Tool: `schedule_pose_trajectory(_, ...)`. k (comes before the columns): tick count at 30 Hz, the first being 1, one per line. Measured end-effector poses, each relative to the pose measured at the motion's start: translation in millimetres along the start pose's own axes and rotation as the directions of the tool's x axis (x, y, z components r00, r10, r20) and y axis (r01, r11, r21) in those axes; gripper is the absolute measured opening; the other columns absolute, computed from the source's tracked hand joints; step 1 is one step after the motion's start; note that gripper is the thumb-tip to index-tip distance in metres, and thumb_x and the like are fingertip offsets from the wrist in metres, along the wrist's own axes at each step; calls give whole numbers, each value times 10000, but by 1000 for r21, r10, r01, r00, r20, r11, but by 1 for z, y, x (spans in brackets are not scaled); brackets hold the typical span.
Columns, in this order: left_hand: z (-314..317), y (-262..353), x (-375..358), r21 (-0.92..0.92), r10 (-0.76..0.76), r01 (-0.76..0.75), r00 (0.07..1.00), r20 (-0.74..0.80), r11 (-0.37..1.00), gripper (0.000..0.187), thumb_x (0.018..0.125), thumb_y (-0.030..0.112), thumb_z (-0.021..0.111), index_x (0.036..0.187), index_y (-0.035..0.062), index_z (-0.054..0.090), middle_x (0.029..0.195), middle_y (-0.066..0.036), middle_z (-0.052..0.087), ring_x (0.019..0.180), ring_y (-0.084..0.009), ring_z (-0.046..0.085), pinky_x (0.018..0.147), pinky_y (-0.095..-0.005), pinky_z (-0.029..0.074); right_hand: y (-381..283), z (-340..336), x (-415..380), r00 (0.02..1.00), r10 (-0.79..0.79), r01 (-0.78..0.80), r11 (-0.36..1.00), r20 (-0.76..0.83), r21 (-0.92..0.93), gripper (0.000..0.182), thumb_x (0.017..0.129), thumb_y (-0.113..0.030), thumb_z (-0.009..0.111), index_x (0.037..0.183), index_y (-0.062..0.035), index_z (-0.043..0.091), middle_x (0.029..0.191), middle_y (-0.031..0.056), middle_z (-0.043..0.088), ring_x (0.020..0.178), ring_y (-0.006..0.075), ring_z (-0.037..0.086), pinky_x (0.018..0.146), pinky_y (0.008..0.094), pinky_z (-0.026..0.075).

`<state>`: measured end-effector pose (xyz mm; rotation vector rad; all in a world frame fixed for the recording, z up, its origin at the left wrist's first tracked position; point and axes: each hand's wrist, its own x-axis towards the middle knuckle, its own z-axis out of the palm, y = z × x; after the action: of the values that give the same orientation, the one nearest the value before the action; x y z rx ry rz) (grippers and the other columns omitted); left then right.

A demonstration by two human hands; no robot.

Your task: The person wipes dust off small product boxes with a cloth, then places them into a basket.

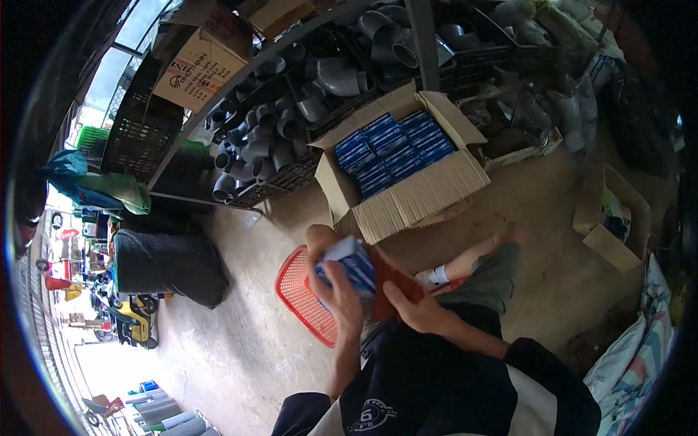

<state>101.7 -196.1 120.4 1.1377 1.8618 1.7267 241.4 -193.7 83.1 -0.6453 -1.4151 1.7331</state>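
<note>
My left hand (336, 291) is wrapped around a small blue-and-white box (354, 267), slightly blurred, held above a red plastic basket (292, 294). At the right, my right hand (416, 308) is closed with its thumb along a flat orange-red piece (396, 283), whose kind I cannot tell. The basket, with its lattice wall, sits on the floor close in front of my body, partly hidden by my left hand. Just beyond the hands stands an open cardboard carton (403, 207), packed with rows of similar blue boxes (392, 151).
Behind the carton, a rack holds many grey pipe fittings (265, 138) in black crates. A printed carton (200, 69) lies higher up at left. Another open carton (614, 218) stands at right, near a striped sack (632, 356). A dark mesh roll (171, 265) lies at left.
</note>
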Motion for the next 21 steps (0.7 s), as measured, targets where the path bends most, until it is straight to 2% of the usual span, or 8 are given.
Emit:
schedule_pose_trajectory(4,-4,15,9,-459,-328,347,937,123,818,673,1022,597,362,1398,46,455,1053,-102,642,821,-149,661,686,-259,560,8,-12,-14,909,385,-416,859,157,300,558,1063,-247,434,1538,-10,261,1485,153,409,1375,226,394,1146,366,304)
schedule_pose_trajectory(7,-10,-11,-4,-180,-266,307,939,219,935,619,1059,509,330,1425,24,451,1131,-134,614,976,-174,621,839,-280,522,-11,-17,-3,879,452,-475,807,149,352,560,1068,-259,421,1546,-22,250,1508,145,392,1386,217,381,1151,362,304)
schedule_pose_trajectory(9,-8,-10,-7,-11,-220,227,953,207,974,585,1079,446,311,1421,4,485,1259,-149,566,1156,-193,549,1002,-314,443,-21,-12,0,950,303,-312,897,77,312,570,1062,-255,435,1550,-29,247,1536,154,352,1413,229,348,1163,371,284)
schedule_pose_trajectory(12,-4,9,-13,-136,-395,432,888,235,892,606,1077,467,308,1454,10,436,1340,-139,522,1165,-213,544,1042,-339,418,-18,-6,3,999,36,-35,998,-19,60,587,1052,-252,456,1553,-32,242,1569,170,290,1449,257,294,1179,391,257)
schedule_pose_trajectory(13,-5,1,-17,-356,-362,468,873,327,809,654,1070,501,297,1528,33,305,1412,-136,467,1223,-226,515,1076,-349,393,-16,-4,4,997,-65,63,996,-35,-59,594,1049,-252,463,1553,-31,241,1578,176,270,1460,268,275,1185,398,247)
schedule_pose_trajectory(16,5,16,-25,-185,-341,406,890,304,895,703,1062,536,269,1573,63,168,1445,-141,428,1299,-237,464,1097,-353,380,-24,3,5,982,-182,186,908,46,-376,599,1036,-244,487,1551,-41,259,1603,189,205,1494,294,203,1200,410,217)
schedule_pose_trajectory(19,3,5,-28,-377,-418,554,822,386,742,693,1064,530,245,1580,79,144,1527,-143,345,1406,-255,361,1149,-372,314,-34,4,18,967,-244,250,829,77,-500,577,1033,-241,488,1542,-51,294,1603,175,218,1496,303,202,1200,415,221)
schedule_pose_trajectory(21,2,4,-33,-271,-388,510,831,398,816,665,1070,500,243,1576,75,171,1580,-138,284,1442,-261,316,1167,-370,283,-39,-4,33,990,-140,144,972,33,-187,568,1029,-225,495,1539,-58,308,1594,163,249,1493,301,214,1201,413,218)
